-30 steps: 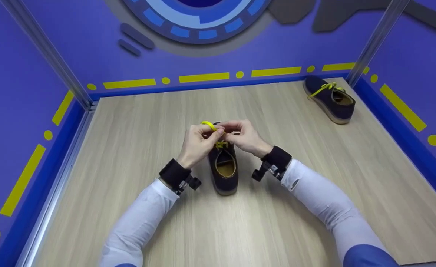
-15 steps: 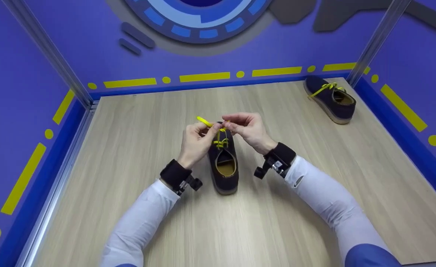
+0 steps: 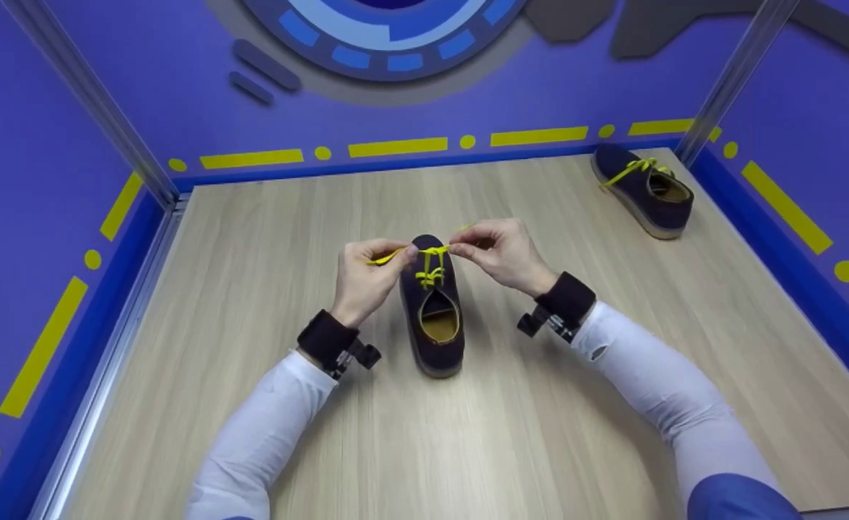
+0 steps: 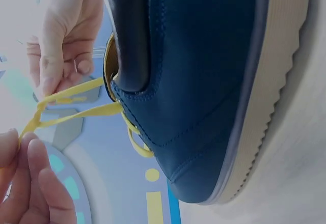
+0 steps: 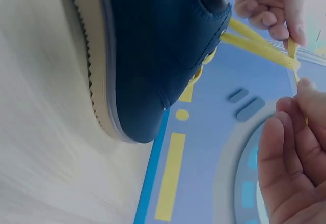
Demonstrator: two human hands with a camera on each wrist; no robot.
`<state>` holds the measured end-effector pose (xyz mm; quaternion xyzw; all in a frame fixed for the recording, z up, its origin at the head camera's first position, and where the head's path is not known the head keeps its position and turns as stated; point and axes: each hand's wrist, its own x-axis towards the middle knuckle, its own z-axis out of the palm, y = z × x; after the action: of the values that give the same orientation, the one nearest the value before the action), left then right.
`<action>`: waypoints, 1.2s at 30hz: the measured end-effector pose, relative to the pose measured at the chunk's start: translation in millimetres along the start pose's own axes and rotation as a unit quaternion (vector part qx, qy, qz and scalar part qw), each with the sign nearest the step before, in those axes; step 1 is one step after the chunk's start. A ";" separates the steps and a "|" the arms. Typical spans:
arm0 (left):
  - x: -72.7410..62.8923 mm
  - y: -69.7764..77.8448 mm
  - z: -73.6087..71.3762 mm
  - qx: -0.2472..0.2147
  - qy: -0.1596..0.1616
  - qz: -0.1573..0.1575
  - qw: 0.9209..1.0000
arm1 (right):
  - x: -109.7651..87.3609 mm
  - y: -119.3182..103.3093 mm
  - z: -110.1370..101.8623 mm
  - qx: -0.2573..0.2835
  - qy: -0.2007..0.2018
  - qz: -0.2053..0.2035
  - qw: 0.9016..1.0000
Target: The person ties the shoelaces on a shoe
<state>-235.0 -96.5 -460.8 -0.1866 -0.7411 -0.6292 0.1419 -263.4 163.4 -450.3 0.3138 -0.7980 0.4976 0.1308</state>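
A dark shoe (image 3: 432, 363) stands in the middle of the board, its toe pointing away from me. Its yellow shoelace (image 4: 84, 114) rises from the eyelets in two taut strands that meet at a crossing between my hands. My left hand (image 3: 368, 282) pinches one lace end between thumb and fingers, left of the shoe's front. On the other side my right hand (image 3: 505, 256) pinches the other end. In the right wrist view, the shoelace (image 5: 265, 48) is stretched above the shoe. Neither hand touches the shoe's body.
A second dark shoe (image 3: 645, 195) with a tied yellow lace lies at the far right corner of the wooden board (image 3: 266, 347). Blue panels (image 3: 367, 119) with yellow marks enclose the back and both sides.
My hands have drawn apart, the right to the right and the left slightly left. The lace between them is pulled tighter, and more of the shoe's front shows.
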 end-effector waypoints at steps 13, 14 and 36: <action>-10.7 -6.9 -21.4 0.033 -0.018 -0.024 0.999 | -12.5 11.8 -19.5 0.012 -0.021 0.060 0.998; -11.8 -7.8 -23.4 0.036 -0.018 -0.024 0.999 | -13.6 12.5 -21.2 0.012 -0.022 0.068 0.997; -30.1 -23.5 -57.8 0.072 -0.066 -0.113 0.989 | -30.9 32.0 -48.6 0.023 -0.097 0.187 0.977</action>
<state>-220.3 -159.7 -485.2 -0.1317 -0.8083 -0.5729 0.0338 -264.8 227.3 -466.3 0.2084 -0.8401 0.4984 -0.0496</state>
